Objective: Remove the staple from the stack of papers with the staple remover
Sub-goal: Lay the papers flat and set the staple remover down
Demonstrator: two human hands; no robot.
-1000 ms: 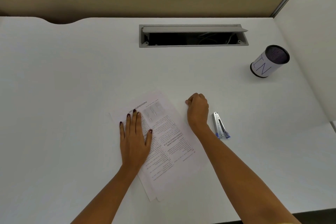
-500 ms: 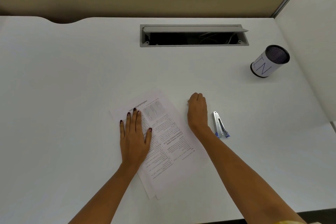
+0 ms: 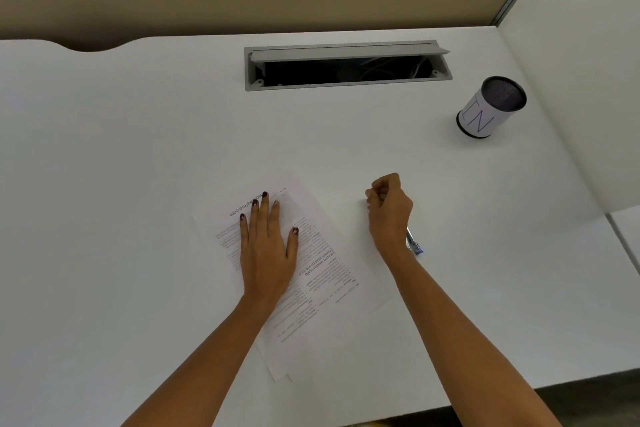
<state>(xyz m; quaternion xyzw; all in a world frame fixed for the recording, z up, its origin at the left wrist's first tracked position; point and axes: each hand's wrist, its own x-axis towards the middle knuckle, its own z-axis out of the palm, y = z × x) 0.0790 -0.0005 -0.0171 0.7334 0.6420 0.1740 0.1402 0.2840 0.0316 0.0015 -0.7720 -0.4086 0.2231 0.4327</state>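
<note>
Staple remover [image 3: 414,243] on table [image 3: 138,149], just right of right hand [image 3: 389,210], mostly hidden behind wrist; long axis near-to-far. Right hand curled in loose fist, holding nothing visible. Left hand [image 3: 266,246] flat, pinning papers [image 3: 322,274]. Staple itself not discernible.

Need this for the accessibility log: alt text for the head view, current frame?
A person's left hand lies flat on a stack of papers on a white desk, while the loosely curled right hand is beside it, partly covering a staple remover. A labelled mesh cup stands far right, behind it an open cable tray.
</note>
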